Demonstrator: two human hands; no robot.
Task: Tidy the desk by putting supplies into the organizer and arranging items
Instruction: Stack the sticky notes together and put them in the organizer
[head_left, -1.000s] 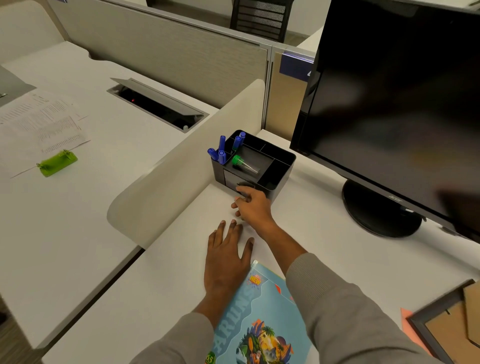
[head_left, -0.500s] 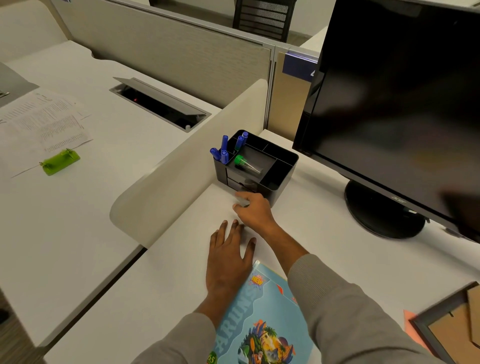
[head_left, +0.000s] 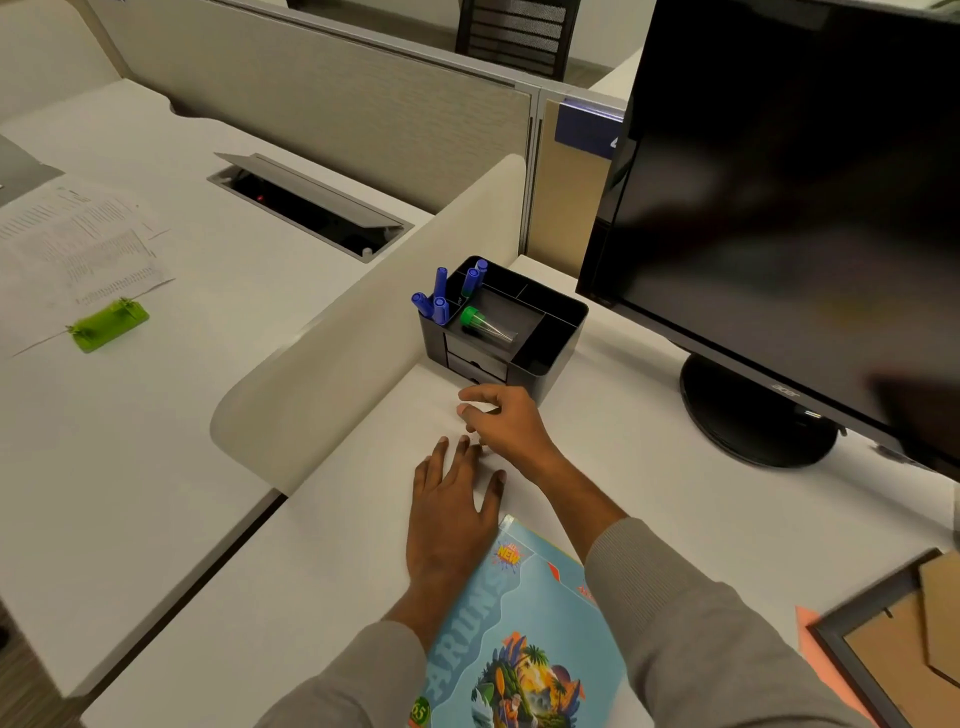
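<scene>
Right hand (head_left: 511, 423) pinching white piece (head_left: 482, 408), boxy organizer (head_left: 558, 358)

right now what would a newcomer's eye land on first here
The big dark monitor fills the upper right. Left of its stand, a black organizer holds blue pens and a green-capped tube. Just in front of it the right hand has its fingers curled, and whether it holds anything is unclear, while the left hand lies flat beside a colourful booklet.

Bare desk (head_left: 623, 467) lies between organizer (head_left: 563, 353) and monitor stand (head_left: 753, 415); the divider (head_left: 337, 374) blocks the left.
</scene>
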